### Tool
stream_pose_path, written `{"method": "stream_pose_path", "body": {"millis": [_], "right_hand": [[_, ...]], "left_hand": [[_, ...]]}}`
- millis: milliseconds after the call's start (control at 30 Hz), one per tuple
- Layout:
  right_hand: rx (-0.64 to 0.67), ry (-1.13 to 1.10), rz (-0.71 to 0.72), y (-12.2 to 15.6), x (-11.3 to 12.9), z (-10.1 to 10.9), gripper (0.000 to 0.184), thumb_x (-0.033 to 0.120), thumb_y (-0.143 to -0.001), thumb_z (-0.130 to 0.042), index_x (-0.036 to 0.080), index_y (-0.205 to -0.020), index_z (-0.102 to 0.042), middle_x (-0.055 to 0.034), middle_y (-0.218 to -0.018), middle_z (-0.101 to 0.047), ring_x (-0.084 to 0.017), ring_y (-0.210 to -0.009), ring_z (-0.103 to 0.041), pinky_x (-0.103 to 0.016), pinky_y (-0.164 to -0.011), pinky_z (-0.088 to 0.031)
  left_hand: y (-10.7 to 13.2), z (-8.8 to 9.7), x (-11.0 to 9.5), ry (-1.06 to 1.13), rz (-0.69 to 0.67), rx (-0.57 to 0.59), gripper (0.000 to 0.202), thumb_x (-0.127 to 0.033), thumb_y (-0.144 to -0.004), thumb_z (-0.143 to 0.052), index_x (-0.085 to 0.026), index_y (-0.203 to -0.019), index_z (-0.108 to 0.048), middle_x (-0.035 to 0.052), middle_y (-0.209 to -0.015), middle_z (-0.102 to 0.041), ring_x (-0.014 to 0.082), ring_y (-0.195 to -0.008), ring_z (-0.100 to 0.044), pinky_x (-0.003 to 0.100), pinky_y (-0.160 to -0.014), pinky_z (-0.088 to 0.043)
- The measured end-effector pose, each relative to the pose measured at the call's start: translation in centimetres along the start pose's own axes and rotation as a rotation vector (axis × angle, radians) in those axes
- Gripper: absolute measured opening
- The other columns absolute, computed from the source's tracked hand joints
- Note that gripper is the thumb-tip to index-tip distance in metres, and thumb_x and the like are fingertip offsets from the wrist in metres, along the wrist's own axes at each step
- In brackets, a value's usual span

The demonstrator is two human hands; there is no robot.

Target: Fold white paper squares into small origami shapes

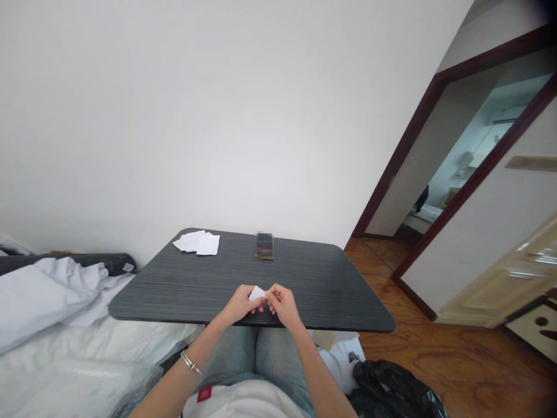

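Observation:
Both hands meet over the near edge of a dark wood-grain table (183, 287). My left hand (241, 303) and my right hand (282, 305) pinch a small white piece of paper (256, 293) between their fingertips, fingers closed on it. A silver bracelet (190, 362) sits on my left wrist. At the table's far left lies a loose stack of white paper slips (198, 242). A small dark box (264, 245) stands near the far edge, middle.
White bedding (47, 302) lies to the left of the table. A black plastic bag (391, 389) sits on the wooden floor at my right. An open doorway (456, 186) is at the right. My knees in jeans are under the table.

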State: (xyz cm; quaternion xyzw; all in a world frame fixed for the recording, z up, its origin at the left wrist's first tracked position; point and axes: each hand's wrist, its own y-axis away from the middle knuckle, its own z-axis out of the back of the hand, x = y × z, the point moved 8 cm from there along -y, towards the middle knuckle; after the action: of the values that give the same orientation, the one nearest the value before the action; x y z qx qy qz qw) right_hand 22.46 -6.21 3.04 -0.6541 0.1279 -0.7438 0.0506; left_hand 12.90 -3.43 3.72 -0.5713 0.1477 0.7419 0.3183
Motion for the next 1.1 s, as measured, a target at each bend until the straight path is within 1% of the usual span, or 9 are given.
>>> {"method": "stream_pose_path", "body": {"millis": [167, 300, 400, 533, 700, 767, 867, 1000, 1100], "right_hand": [[-0.027, -0.024, -0.015, 0.0, 0.0, 0.4, 0.021, 0.033, -0.072, -0.052, 0.016, -0.060, -0.050, 0.0056, -0.045, -0.046, -0.005, -0.034, -0.039, -0.015, -0.032, -0.031], [-0.048, -0.052, -0.014, 0.0, 0.1, 0.7, 0.020, 0.031, -0.072, -0.052, 0.015, -0.060, -0.052, 0.0057, -0.045, -0.045, -0.005, -0.034, -0.037, -0.015, -0.032, -0.029], [-0.072, -0.079, -0.019, 0.0, 0.0, 0.9, 0.020, 0.030, -0.073, -0.051, 0.015, -0.060, -0.053, 0.0050, -0.045, -0.047, -0.005, -0.035, -0.036, -0.015, -0.032, -0.027], [-0.107, -0.108, -0.029, -0.1, -0.4, 1.3, 0.019, 0.031, -0.072, -0.052, 0.015, -0.062, -0.054, 0.0042, -0.047, -0.050, -0.005, -0.034, -0.036, -0.016, -0.032, -0.027], [-0.129, -0.111, -0.030, -0.3, -0.7, 1.5, 0.020, 0.032, -0.072, -0.052, 0.014, -0.063, -0.055, 0.0049, -0.046, -0.046, -0.005, -0.034, -0.035, -0.016, -0.033, -0.027], [-0.134, -0.109, -0.029, -0.3, -0.7, 1.5, 0.020, 0.033, -0.072, -0.053, 0.014, -0.064, -0.055, 0.0056, -0.045, -0.044, -0.004, -0.034, -0.035, -0.016, -0.033, -0.027], [-0.127, -0.102, -0.024, -0.2, -0.6, 1.5, 0.021, 0.033, -0.072, -0.053, 0.014, -0.064, -0.055, 0.0059, -0.046, -0.044, -0.005, -0.035, -0.036, -0.015, -0.033, -0.028], [-0.111, -0.082, -0.022, -0.2, -0.5, 1.3, 0.020, 0.033, -0.072, -0.054, 0.014, -0.065, -0.055, 0.0050, -0.046, -0.047, -0.005, -0.036, -0.039, -0.015, -0.035, -0.032], [-0.064, -0.083, -0.041, -0.4, -0.8, 0.9, 0.019, 0.033, -0.070, -0.056, 0.014, -0.067, -0.056, 0.0042, -0.047, -0.049, -0.005, -0.036, -0.041, -0.016, -0.035, -0.035]], "left_hand": [[0.2, -0.3, -0.1, 0.055, -0.002, 0.048, 0.023, -0.030, -0.071, -0.051, -0.010, -0.063, -0.058, 0.0022, -0.052, -0.062, 0.0052, -0.035, -0.043, 0.015, -0.037, -0.030], [0.3, -0.9, 0.1, 0.156, 0.024, 0.117, 0.023, -0.030, -0.073, -0.049, -0.009, -0.074, -0.057, 0.0042, -0.056, -0.064, 0.0046, -0.033, -0.043, 0.014, -0.032, -0.026], [0.3, -1.2, 0.1, 0.220, 0.019, 0.148, 0.023, -0.029, -0.074, -0.049, -0.008, -0.078, -0.055, 0.0064, -0.060, -0.065, 0.0053, -0.035, -0.046, 0.014, -0.032, -0.028], [0.4, -1.6, -0.1, 0.265, 0.004, 0.193, 0.022, -0.028, -0.076, -0.048, -0.008, -0.080, -0.054, 0.0093, -0.067, -0.066, 0.0064, -0.039, -0.050, 0.014, -0.033, -0.030], [0.5, -1.9, -0.5, 0.321, -0.008, 0.245, 0.025, -0.029, -0.077, -0.047, -0.007, -0.084, -0.055, 0.0124, -0.075, -0.067, 0.0079, -0.044, -0.054, 0.015, -0.036, -0.034], [0.5, -1.8, -0.5, 0.343, -0.003, 0.244, 0.027, -0.030, -0.076, -0.048, -0.007, -0.086, -0.056, 0.0128, -0.076, -0.067, 0.0084, -0.045, -0.054, 0.015, -0.037, -0.034], [0.3, -1.4, -0.3, 0.337, 0.015, 0.199, 0.029, -0.033, -0.074, -0.050, -0.007, -0.085, -0.056, 0.0113, -0.072, -0.067, 0.0077, -0.042, -0.052, 0.015, -0.036, -0.033], [0.1, -0.8, 0.3, 0.273, 0.046, 0.111, 0.026, -0.034, -0.073, -0.053, -0.008, -0.076, -0.055, 0.0044, -0.055, -0.063, 0.0047, -0.034, -0.045, 0.014, -0.032, -0.026], [-0.1, -0.5, 0.5, 0.275, 0.038, 0.072, 0.026, -0.034, -0.073, -0.052, -0.009, -0.074, -0.054, 0.0010, -0.049, -0.060, 0.0039, -0.032, -0.042, 0.013, -0.032, -0.025]]}}
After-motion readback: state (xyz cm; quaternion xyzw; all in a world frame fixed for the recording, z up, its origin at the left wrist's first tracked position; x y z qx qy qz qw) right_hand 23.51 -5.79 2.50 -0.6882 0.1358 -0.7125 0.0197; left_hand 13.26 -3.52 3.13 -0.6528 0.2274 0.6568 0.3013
